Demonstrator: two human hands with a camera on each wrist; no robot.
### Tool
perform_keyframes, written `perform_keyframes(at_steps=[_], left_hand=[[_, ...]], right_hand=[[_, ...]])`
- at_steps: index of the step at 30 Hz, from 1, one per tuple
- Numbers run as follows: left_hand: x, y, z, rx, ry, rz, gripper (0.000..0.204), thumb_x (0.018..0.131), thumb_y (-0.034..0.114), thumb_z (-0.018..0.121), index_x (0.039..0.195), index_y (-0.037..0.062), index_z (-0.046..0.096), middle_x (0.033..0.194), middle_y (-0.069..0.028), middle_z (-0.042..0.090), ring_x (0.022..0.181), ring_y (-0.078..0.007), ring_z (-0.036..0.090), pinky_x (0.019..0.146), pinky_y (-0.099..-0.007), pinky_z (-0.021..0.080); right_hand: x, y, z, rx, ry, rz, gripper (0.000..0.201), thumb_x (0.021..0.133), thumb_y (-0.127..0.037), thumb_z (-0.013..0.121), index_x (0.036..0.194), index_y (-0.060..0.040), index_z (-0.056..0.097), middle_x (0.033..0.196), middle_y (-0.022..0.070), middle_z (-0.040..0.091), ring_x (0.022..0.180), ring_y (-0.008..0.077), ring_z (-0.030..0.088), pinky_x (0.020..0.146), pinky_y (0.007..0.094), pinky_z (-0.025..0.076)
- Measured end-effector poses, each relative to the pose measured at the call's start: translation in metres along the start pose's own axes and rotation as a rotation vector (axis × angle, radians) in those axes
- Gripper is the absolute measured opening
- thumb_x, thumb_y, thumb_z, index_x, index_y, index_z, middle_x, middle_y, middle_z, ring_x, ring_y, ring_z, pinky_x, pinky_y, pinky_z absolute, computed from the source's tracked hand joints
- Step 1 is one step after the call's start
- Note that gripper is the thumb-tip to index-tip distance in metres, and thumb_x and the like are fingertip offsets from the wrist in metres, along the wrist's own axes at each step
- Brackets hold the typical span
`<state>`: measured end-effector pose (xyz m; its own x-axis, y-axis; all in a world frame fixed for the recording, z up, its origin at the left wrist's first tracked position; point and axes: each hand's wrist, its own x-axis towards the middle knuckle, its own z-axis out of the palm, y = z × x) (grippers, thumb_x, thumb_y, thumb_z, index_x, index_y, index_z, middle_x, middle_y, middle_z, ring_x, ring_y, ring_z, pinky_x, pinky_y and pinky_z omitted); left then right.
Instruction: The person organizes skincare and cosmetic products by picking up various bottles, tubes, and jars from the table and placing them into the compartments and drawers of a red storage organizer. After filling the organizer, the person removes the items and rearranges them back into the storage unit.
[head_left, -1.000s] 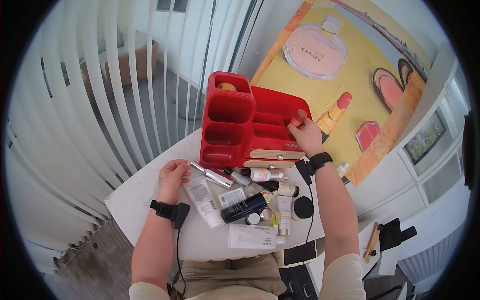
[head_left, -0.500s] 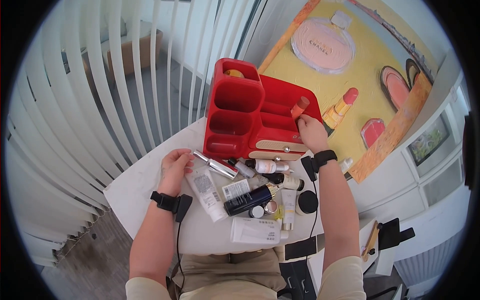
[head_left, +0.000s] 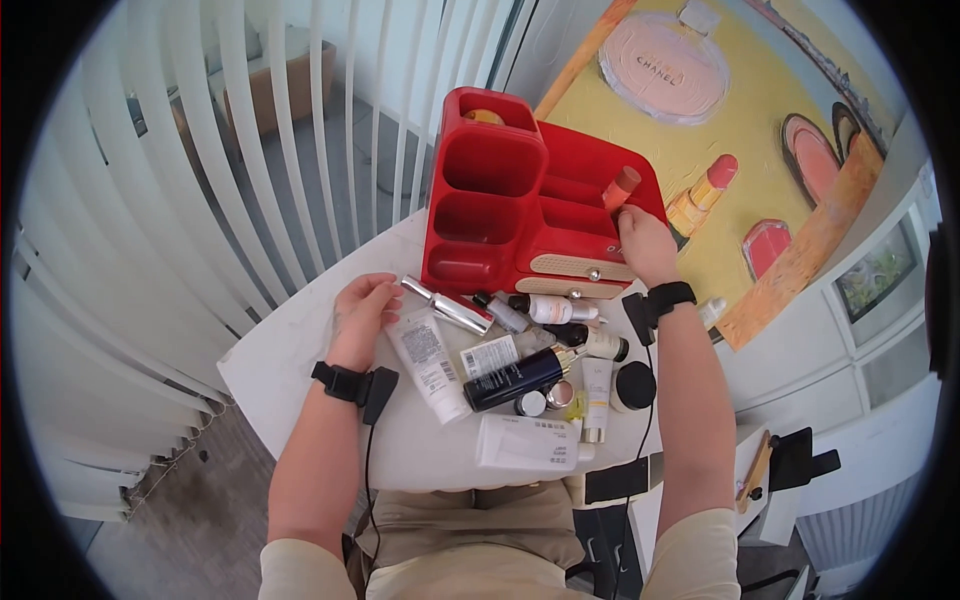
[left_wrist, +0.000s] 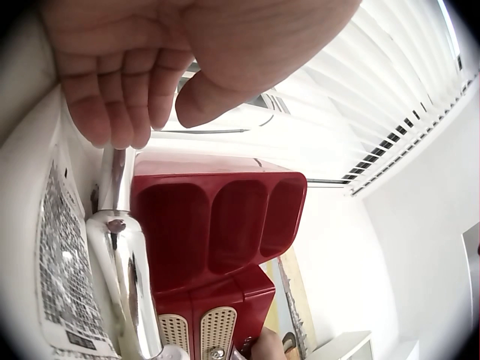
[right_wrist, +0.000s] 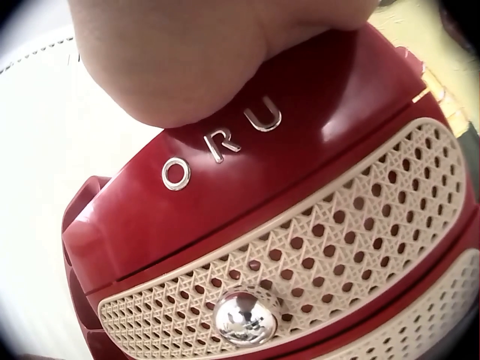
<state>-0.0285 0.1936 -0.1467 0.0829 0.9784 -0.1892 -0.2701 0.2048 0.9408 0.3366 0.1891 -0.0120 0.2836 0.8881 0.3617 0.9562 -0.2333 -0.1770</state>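
My right hand (head_left: 648,245) reaches over the right front of the red organizer (head_left: 485,222). Its fingertips grip the lower part of a reddish-brown lipstick tube (head_left: 622,188), which stands tilted in a right-side compartment. In the right wrist view, the heel of this hand (right_wrist: 180,60) lies over the organizer's front with the letters ORU. My left hand (head_left: 362,318) rests at the left of the table with loosely bent fingers. In the left wrist view its fingertips are right at the narrow end of a silver bottle (left_wrist: 124,247).
A white tube (head_left: 430,365), a dark blue bottle (head_left: 515,380), a white bottle (head_left: 527,443), a black-lidded jar (head_left: 634,386) and several small bottles crowd the white table (head_left: 290,350) before the organizer. Vertical blinds (head_left: 240,150) hang left; a painting (head_left: 690,130) stands behind.
The right hand has lowered, and the lipstick tube has gone from the front edge into the right-side compartment. The left hand stays by the silver bottle. The head view has shifted slightly.
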Motion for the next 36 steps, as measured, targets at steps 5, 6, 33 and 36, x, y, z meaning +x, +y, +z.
perform_keyframes(at_steps=[5,6,33,36], left_hand=[[0.004,-0.004,-0.002,-0.012,-0.008,0.006,0.021,0.092,0.012,0.057,0.109,0.0005,0.061,0.092,-0.0058,0.066,0.078,-0.0118,0.059,0.068,-0.0251,0.05],[0.005,-0.004,-0.002,-0.015,-0.005,0.007,0.021,0.091,0.012,0.057,0.109,0.0006,0.061,0.092,-0.0057,0.066,0.078,-0.0116,0.059,0.068,-0.025,0.049],[0.003,-0.004,0.001,0.045,-0.008,0.018,0.021,0.094,0.013,0.055,0.11,0.0003,0.06,0.093,-0.0056,0.066,0.078,-0.0109,0.06,0.067,-0.0245,0.049],[0.003,-0.004,0.001,0.02,-0.006,0.007,0.022,0.093,0.013,0.056,0.111,0.0002,0.06,0.091,-0.0053,0.066,0.077,-0.0115,0.06,0.067,-0.0248,0.049]], right_hand=[[-0.002,0.004,0.0,0.109,0.036,-0.014,0.033,0.094,-0.028,0.045,0.111,-0.0073,0.064,0.095,0.0195,0.068,0.093,0.0372,0.065,0.082,0.0459,0.051],[-0.003,0.005,-0.001,0.169,0.048,-0.033,0.031,0.093,-0.025,0.051,0.113,-0.0058,0.064,0.096,0.0187,0.069,0.092,0.0353,0.066,0.081,0.0437,0.052],[-0.108,0.031,0.042,0.4,-0.256,-0.177,0.035,0.074,-0.014,0.073,0.107,-0.0043,0.065,0.091,0.0145,0.067,0.088,0.0315,0.066,0.077,0.0403,0.052],[-0.104,0.031,0.038,0.335,-0.316,-0.208,0.029,0.073,-0.015,0.073,0.1,-0.0054,0.068,0.096,0.0148,0.068,0.089,0.0306,0.066,0.077,0.0398,0.052]])
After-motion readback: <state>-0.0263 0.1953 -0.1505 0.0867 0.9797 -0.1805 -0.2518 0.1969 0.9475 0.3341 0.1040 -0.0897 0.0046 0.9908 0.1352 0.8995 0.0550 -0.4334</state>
